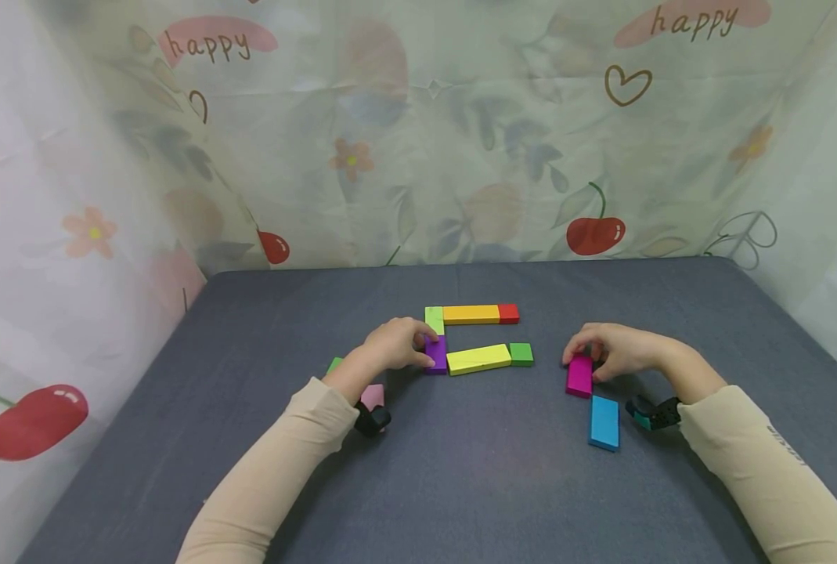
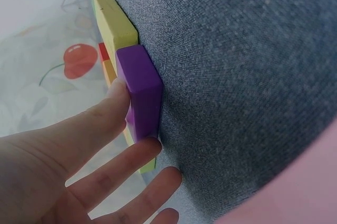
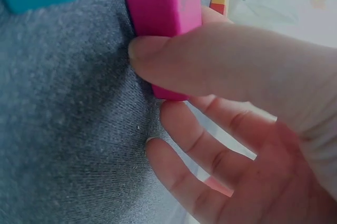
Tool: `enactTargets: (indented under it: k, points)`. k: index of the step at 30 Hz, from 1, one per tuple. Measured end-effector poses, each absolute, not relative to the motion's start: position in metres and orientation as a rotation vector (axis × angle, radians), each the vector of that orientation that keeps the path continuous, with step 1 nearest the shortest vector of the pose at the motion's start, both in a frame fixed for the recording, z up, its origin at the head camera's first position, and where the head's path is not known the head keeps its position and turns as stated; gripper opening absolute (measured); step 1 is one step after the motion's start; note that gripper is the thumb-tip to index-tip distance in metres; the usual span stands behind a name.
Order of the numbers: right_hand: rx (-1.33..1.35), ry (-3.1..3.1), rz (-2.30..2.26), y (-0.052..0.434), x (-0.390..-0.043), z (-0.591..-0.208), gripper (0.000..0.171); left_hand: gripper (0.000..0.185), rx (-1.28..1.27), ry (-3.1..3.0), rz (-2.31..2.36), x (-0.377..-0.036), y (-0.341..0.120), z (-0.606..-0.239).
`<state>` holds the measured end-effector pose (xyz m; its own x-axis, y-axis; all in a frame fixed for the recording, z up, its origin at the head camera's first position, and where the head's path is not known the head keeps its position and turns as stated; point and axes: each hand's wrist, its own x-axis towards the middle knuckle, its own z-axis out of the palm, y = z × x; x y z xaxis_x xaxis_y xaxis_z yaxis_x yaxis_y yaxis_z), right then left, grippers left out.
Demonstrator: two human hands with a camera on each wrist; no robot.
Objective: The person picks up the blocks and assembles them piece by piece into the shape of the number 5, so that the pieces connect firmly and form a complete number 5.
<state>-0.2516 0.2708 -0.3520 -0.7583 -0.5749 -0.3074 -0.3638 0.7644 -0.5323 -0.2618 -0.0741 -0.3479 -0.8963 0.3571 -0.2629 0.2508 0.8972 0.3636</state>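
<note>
Landmark: purple block (image 1: pixel 435 354), all places given rel. to it.
Green block (far L) (image 1: pixel 334 364): left of purple block, mostly hidden behind L forearm.
Pink block (image 1: pixel 373 395): left and nearer the person, partly under L wrist.
L hand (image 1: pixel 393 345): just left of purple block; fingers fairly straight, thumb (image 2: pixel 113 97) on one long face, fingertip at the other edge. Light pinch on purple block, not a full wrap.
Purple block: lies flat on grey cloth (image 1: pixel 460 470), long axis front-to-back; far end meets lime block (image 1: pixel 434 319), right side meets yellow bar (image 1: pixel 478 359).
Row behind: orange bar (image 1: pixel 470 314) then red block (image 1: pixel 508 313), right of lime block, long axis L-R.
Row level: yellow bar then green block (mid) (image 1: pixel 521 354), right of purple block, end to end.
Magenta block (image 1: pixel 579 375): well right of purple block, long axis front-to-back.
R hand (image 1: pixel 611 350): on far end of magenta block; thumb (image 3: pixel 210 66) curled across its side, fingers below. Pinching it.
Blue block (image 1: pixel 604 422): right, nearer the person, just beside magenta block's near end; untouched.
Key relation: magenta block lies toward the person from R grip; R hand is nearer it, L hand well apart.
</note>
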Motion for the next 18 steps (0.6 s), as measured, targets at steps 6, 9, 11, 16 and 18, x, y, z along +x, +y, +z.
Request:
enactTargets:
  k: [6, 9, 11, 16, 18]
  points:
    - [-0.726, 2.494, -0.620, 0.2715, -0.2526, -0.3516, 0.034, 0.044, 0.452, 2.739, 0.461, -0.2625, -0.0740, -0.3484]
    - [-0.726, 2.496, -0.623, 0.2719, -0.2528, -0.3512, 0.032, 0.044, 0.452, 2.739, 0.459, -0.2627, -0.0739, -0.3487]
    - [-0.729, 2.499, -0.626, 0.2721, -0.2527, -0.3508, 0.030, 0.044, 0.453, 2.739, 0.458, -0.2624, -0.0739, -0.3487]
    - [-0.743, 2.499, -0.641, 0.2726, -0.2532, -0.3504, 0.028, 0.043, 0.455, 2.742, 0.455, -0.2613, -0.0740, -0.3476]
    - [-0.753, 2.501, -0.643, 0.2727, -0.2539, -0.3506, 0.028, 0.044, 0.456, 2.743, 0.453, -0.2611, -0.0739, -0.3472]
